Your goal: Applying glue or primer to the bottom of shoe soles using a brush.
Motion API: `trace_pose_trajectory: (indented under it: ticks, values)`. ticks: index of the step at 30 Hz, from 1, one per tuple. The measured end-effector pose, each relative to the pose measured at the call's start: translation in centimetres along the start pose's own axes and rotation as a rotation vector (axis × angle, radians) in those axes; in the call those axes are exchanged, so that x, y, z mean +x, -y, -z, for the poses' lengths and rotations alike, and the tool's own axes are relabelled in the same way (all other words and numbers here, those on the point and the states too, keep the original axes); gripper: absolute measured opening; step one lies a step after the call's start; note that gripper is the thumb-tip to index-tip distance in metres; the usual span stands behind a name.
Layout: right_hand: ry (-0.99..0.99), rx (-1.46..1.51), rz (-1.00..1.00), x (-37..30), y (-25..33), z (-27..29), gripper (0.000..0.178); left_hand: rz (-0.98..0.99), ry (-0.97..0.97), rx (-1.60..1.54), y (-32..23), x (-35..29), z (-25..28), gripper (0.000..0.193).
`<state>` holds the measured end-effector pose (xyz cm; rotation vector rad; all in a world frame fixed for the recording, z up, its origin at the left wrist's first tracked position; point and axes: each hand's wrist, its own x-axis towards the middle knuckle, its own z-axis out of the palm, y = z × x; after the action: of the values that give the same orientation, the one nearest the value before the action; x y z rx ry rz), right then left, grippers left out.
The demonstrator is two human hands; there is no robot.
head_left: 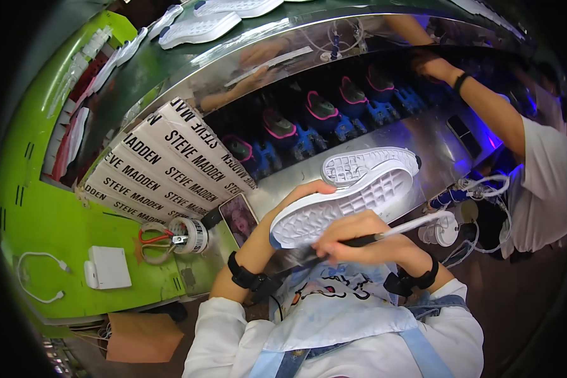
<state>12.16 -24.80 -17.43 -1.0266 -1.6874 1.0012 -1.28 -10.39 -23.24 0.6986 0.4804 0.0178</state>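
Note:
A white shoe sole [343, 211] with a grid of hollows faces up in front of me. My left hand [294, 200] is closed around its left side. Behind it, touching or nearly so, lies a second white sole [365, 164]. My right hand [362, 238] grips a slim tool with a black grip [361, 240] and a long white stem reaching right. Its kind I cannot tell, and its working end is hidden by the hand, close to the sole's near end. Black bands circle both my wrists.
At left stand a printed box [164, 157], a phone [238, 217], scissors [154, 239], a tape roll [189, 236] and a white case [109, 268]. Blue fixtures with pink-rimmed pieces [321, 105] line the back. A co-worker's arm [491, 110] reaches in at right, above a white container [443, 233].

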Motion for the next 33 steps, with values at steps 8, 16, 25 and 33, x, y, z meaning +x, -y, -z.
trace_pose_trajectory:
  ticks: [8, 16, 25, 33]
  values:
    - [-0.167, 0.068, -0.122, -3.0, -0.8, 1.8, 0.01, 0.305, -0.118, -0.065, -2.7, -0.7, -2.6, 0.04]
    - [-0.602, -0.162, -0.128, -6.6, -0.8, 5.1, 0.013, 0.193, -0.177, 0.073, -3.8, -2.4, -3.5, 0.048]
    - [-0.729, 0.237, 0.3, -5.1, 0.5, 3.6, 0.02, -1.191, -0.283, -0.255, -17.3, -12.1, -2.0, 0.045]
    - [-0.559, 0.27, 0.111, -1.4, 1.8, 0.6, 0.025, -0.519, -1.479, 1.777, -33.8, -7.1, 2.2, 0.052]
